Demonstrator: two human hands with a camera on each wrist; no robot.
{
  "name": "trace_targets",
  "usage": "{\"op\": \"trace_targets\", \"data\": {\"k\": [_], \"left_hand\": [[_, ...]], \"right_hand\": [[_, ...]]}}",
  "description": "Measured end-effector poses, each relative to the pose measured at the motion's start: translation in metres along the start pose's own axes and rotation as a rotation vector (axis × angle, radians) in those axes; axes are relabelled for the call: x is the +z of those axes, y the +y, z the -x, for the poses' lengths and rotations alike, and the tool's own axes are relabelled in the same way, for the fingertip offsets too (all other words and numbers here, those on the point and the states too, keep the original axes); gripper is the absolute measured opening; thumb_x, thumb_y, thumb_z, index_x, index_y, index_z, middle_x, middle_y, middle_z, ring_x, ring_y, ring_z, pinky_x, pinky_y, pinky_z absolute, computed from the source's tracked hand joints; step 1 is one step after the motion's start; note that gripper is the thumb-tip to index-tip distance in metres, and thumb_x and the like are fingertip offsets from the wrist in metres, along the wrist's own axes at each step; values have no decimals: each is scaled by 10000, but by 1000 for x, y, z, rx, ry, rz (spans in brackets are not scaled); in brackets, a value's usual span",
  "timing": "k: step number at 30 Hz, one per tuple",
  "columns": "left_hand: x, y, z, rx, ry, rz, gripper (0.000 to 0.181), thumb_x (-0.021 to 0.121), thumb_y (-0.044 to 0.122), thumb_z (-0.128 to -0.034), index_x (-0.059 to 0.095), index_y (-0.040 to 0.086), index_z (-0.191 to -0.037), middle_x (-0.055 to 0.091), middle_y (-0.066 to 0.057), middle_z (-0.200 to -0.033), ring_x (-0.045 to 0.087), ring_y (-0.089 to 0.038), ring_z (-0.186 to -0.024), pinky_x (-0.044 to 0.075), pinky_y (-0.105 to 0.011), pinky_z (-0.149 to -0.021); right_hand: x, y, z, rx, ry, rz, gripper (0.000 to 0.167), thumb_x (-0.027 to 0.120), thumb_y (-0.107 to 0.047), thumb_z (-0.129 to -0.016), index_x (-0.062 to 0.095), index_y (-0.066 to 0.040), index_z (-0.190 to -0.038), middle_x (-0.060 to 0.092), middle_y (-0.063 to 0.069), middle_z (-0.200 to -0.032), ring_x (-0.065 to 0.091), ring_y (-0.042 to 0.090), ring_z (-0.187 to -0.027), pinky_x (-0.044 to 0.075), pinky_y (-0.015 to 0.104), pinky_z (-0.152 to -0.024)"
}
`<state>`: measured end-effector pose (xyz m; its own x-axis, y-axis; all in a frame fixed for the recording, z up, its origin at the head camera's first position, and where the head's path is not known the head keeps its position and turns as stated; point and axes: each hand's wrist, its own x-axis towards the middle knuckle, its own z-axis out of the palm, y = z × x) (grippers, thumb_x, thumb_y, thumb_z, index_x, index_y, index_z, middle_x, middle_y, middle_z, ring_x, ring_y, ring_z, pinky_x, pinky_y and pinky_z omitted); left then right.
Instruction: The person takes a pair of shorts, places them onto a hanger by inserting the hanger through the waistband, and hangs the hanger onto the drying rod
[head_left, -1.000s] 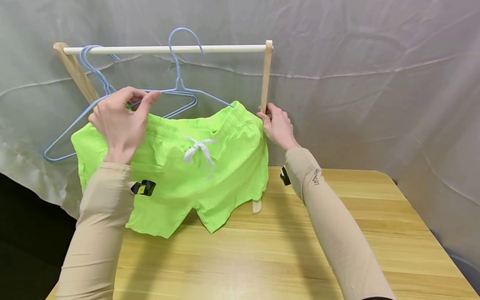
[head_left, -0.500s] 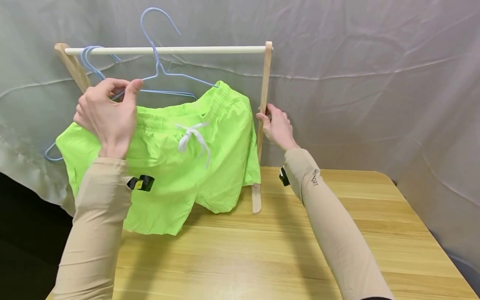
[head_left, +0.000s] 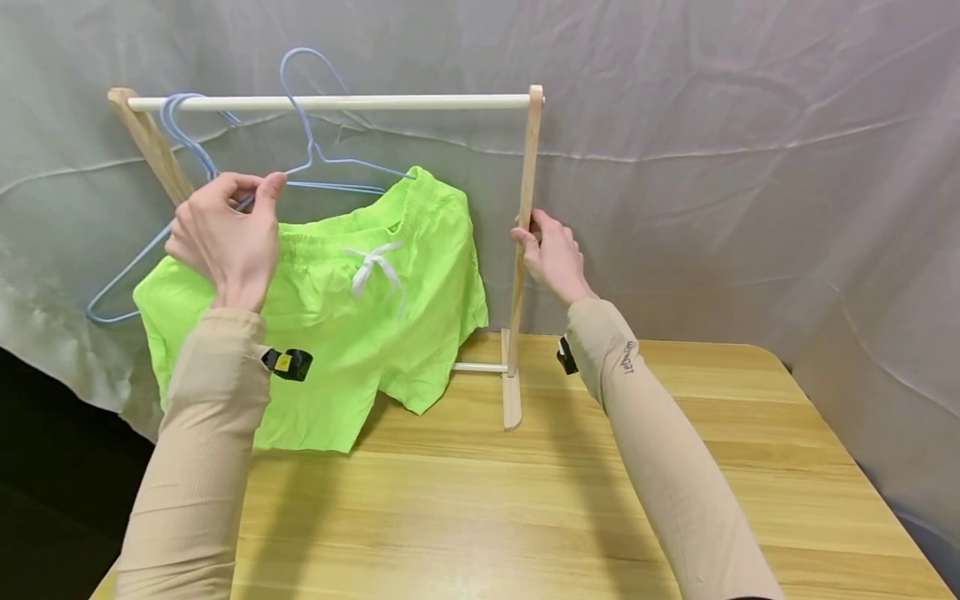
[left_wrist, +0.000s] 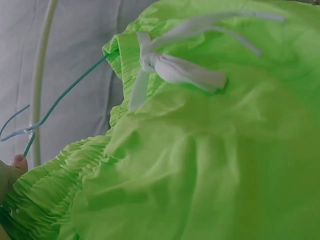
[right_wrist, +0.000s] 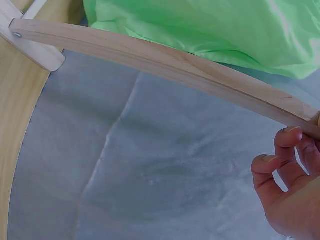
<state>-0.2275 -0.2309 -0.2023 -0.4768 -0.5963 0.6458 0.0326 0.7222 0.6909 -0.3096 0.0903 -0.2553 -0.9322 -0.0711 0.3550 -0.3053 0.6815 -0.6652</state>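
Note:
My left hand [head_left: 228,242] pinches the left shoulder of a blue clothes hanger [head_left: 310,137], close to the waistband. Neon green shorts [head_left: 330,342] hang from this hanger, with a white drawstring bow [head_left: 371,265] at the front. The hanger's hook crosses in front of the rack's white rail [head_left: 420,102], and its tip drops out of sight behind it. In the left wrist view, the shorts' gathered waistband [left_wrist: 65,172] lies beside my thumb [left_wrist: 19,162]. My right hand [head_left: 557,258] grips the right wooden post of the clothes rack [head_left: 530,158] with thumb and fingers.
Other blue hangers [head_left: 123,283] hang at the rail's left end, partly behind my left hand. The rack stands on a wooden table [head_left: 637,467], its right foot [head_left: 512,404] showing. A grey cloth backdrop [head_left: 712,167] hangs behind.
My left hand raised the hanger and shorts and moved them left, then lowered them so that the hook came down across the rail. My right hand stayed on the post.

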Motion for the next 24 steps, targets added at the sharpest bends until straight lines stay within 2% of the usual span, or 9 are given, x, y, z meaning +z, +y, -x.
{"op": "trace_targets", "data": {"k": [4, 10, 14, 19, 22, 24], "left_hand": [[4, -4, -1, -16, -11, 12, 450, 663, 629, -883, 797, 216, -1003, 791, 4, -1040, 351, 123, -772, 326, -344, -947], [11, -1, -1, -5, -40, -4, 451, 637, 640, -896, 794, 235, -1014, 789, -2, -1040, 352, 80, -751, 312, -331, -886], [17, -3, 3, 15, -73, -12, 446, 637, 617, -908, 791, 214, -1020, 789, -29, -1037, 352, 41, -741, 287, -309, -854], [24, -12, 11, 40, -98, -1, 449, 646, 592, -915, 787, 176, -1010, 789, -64, -1017, 374, 0, -738, 234, -268, -805], [27, -16, 15, 59, -106, 7, 459, 641, 580, -924, 785, 153, -1011, 789, -79, -1018, 438, -61, -761, 227, -265, -791], [29, -17, 17, 74, -110, 8, 471, 630, 581, -932, 782, 143, -1018, 789, -85, -1023, 519, -145, -788, 243, -277, -789]], "right_hand": [[0, 0, 0, -2, 4, 3, 303, 545, -346, -1038, 601, -143, -1255, 690, 78, -1268, 669, 354, -1039, 515, 577, -871], [0, 1, 0, -4, 12, -6, 292, 553, -319, -1037, 601, -145, -1267, 689, 66, -1277, 675, 354, -1035, 513, 583, -880], [0, 2, -1, -10, 17, -4, 290, 553, -321, -1036, 604, -148, -1264, 690, 63, -1275, 672, 356, -1042, 516, 579, -876], [1, 2, -1, -16, 21, 3, 300, 546, -345, -1037, 606, -148, -1255, 689, 61, -1285, 671, 358, -1055, 515, 585, -884], [0, 3, 0, -21, 24, 4, 305, 547, -352, -1035, 607, -144, -1251, 688, 62, -1289, 670, 362, -1061, 514, 590, -887], [-1, 4, 1, -24, 26, 2, 309, 548, -348, -1035, 607, -136, -1251, 685, 67, -1292, 665, 367, -1069, 513, 592, -884]]}}
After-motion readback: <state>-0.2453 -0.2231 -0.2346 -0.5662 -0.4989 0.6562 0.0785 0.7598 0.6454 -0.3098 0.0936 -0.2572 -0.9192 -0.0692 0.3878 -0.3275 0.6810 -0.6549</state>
